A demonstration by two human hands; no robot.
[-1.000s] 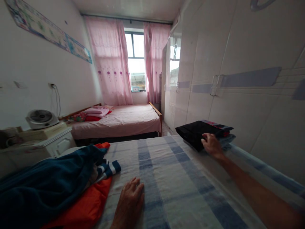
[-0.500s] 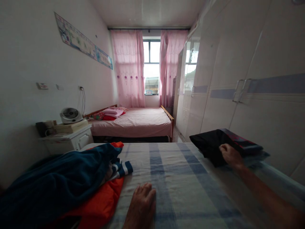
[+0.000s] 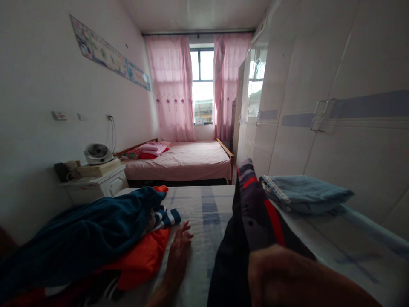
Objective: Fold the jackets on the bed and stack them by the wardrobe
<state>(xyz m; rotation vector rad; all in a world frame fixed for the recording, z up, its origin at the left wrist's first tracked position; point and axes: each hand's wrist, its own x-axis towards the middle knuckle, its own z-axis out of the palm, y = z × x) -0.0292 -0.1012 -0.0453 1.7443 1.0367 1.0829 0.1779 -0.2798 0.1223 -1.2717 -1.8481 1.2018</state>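
Note:
My right hand [image 3: 271, 268] is closed on a black garment with a grey patterned panel and red stripes [image 3: 255, 213], which hangs up off the bed and spreads in front of me. Its exact kind does not show. Beside the orange cloth, my left hand [image 3: 179, 245] hovers low over the checked bed sheet [image 3: 211, 204], fingers apart and nothing in them. A heap of clothes lies left of it: a dark teal garment [image 3: 96, 230] on top, an orange garment [image 3: 143, 256] beneath, and a blue-and-white striped piece [image 3: 168, 216] poking out.
Folded blue cloth [image 3: 309, 192] lies on the bed's right side, close to the white wardrobe [image 3: 351, 149]. A second bed with a pink sheet [image 3: 188, 160] stands beyond. At left, a white nightstand [image 3: 110, 179] carries a small fan [image 3: 97, 153].
My right hand has lifted the black garment off the folded blue cloth and brought it nearer, to the left. My left hand has moved a little forward and left, its fingers spreading.

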